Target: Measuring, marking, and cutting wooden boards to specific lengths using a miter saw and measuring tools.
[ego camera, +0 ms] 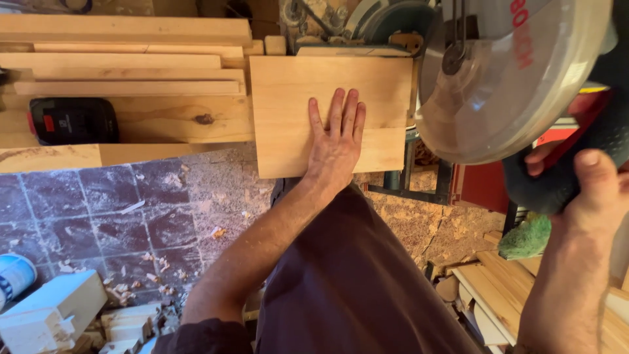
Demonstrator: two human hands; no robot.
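Note:
My left hand lies flat, fingers spread, on a pale rectangular wooden board that rests on the bed of a mitre saw. My right hand grips the saw's dark handle at the right. The saw's round clear blade guard hangs just right of the board's right edge, raised above it. The blade itself is mostly hidden by the guard.
Stacked timber planks lie left of the board, with a black and red battery pack on them. Sawdust and offcuts cover the tiled floor. More boards lie at lower right, and a white wooden piece at lower left.

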